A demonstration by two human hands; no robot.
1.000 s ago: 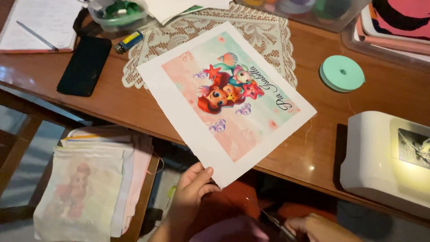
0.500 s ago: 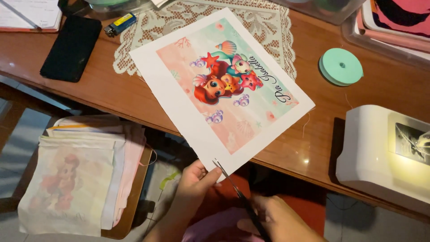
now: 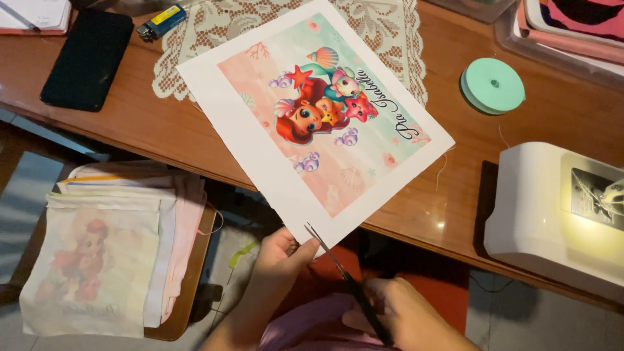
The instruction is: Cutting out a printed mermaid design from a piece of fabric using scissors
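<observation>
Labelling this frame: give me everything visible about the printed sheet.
The printed sheet is white, fabric-like, with a pastel cartoon print of a red-haired mermaid, sea creatures, shells and bubbles inside a wide blank border. It lies flat and skewed on the table, its far end over a lace doily, its near corner overhanging the edge. The left hand pinches that corner; scissors in the right hand meet its edge.

Glossy wooden table (image 3: 162,130), matt printed sheet (image 3: 260,143) (cloth-like), lace doily (image 3: 383,26).

Glossy brown wooden table (image 3: 162,130); grey tiled floor (image 3: 533,318); warm light
</observation>
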